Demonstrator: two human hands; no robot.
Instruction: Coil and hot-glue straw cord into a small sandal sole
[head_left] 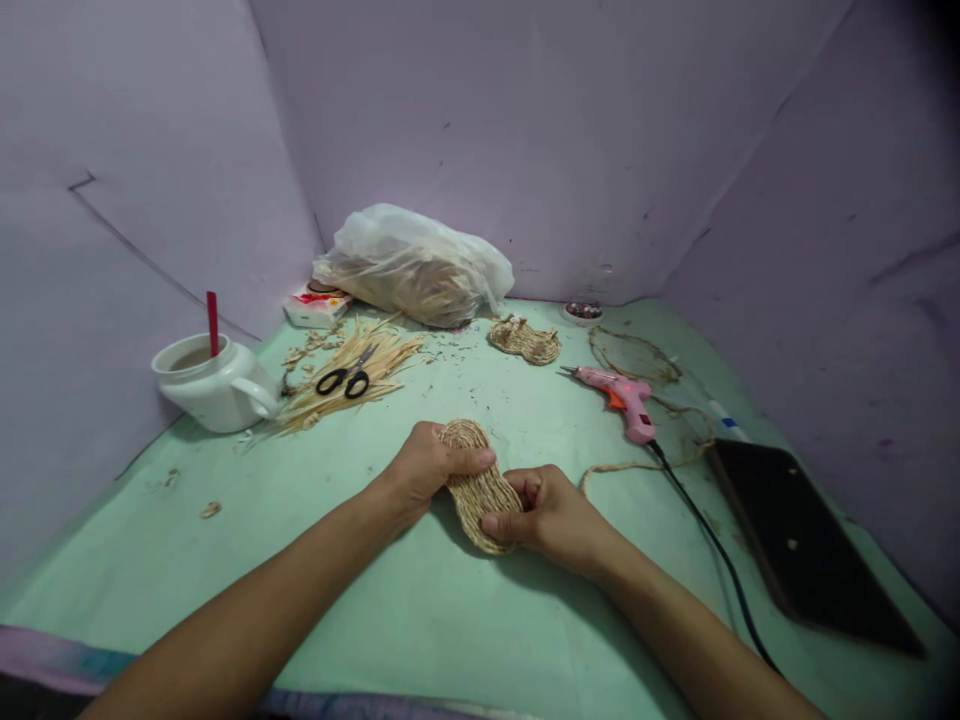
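Held between both hands over the green tabletop is a woven straw-rope sole [480,490], shaped like a small slipper bottom with coiled rows. My left hand [435,465] grips its far left end, thumb lying across the top. On the near right side, my right hand [544,515] pinches the edge between thumb and curled fingers. The undersides of the fingers are hidden. A length of twisted straw rope [637,466] trails on the table to the right of my right hand; whether it joins the sole cannot be seen.
A pink glue gun [634,400] with a black cord lies right, near a dark board [810,550]. Scissors [349,378] rest on straw strips [390,358]. A white mug [217,395] stands left. Behind are a plastic bag [420,265], a second woven piece [525,343] and a small dish [583,313].
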